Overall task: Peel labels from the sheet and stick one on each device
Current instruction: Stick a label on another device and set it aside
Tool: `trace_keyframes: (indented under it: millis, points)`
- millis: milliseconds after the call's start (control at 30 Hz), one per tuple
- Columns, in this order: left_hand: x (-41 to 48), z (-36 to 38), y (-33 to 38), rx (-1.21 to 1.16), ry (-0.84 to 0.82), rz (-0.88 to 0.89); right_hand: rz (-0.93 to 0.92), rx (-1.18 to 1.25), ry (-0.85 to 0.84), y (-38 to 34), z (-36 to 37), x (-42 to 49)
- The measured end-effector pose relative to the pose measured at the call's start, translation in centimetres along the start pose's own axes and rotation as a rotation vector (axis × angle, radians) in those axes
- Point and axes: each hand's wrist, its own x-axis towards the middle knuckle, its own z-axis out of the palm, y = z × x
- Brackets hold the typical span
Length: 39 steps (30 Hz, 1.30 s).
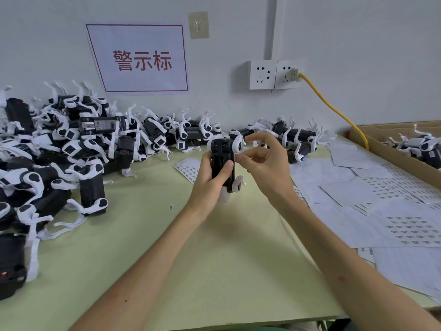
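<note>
Black-and-white device (223, 163) gripped in left hand (210, 180), right hand (265, 163) pinching at its top, red-lettered sign (140, 59) reading 警示标

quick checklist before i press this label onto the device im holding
1. Device held firmly: ok, left hand wraps its black body, upright above the table.
2. Right hand at the spot: ok, thumb and forefinger pinch beside the device's upper right edge.
3. Label actually on the fingertips: cannot tell, too small to see.
4. Label straight: cannot tell.
5. More labels available: ok, label sheets lie to the right, another sheet behind the left hand.
6. Stray label on the table: not ok, loose near the left wrist.
</note>
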Motion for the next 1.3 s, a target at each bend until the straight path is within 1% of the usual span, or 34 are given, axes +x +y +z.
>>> trace_keyframes:
  millis: [333,533,933,1100,1300]
  points:
    - [-0.13,-0.01,0.17,-0.021,-0.024,0.016,-0.054,-0.040,0.010,0.01,0.12,-0.13]
    - [0.08,-0.12,-0.11,-0.020,-0.011,-0.009,-0.053,-0.035,0.010,-0.01,0.12,-0.15]
    - [0.22,-0.14,-0.42,-0.059,-0.020,0.001,-0.045,-0.032,0.004,-0.06,0.17,-0.16]
    - [0.21,-0.28,-0.46,-0.030,-0.028,0.001,-0.050,-0.043,0.006,-0.19,0.12,-0.21]
    - [0.00,-0.37,-0.45,-0.028,-0.042,0.012,0.013,-0.044,0.006,-0.18,-0.07,-0.24]
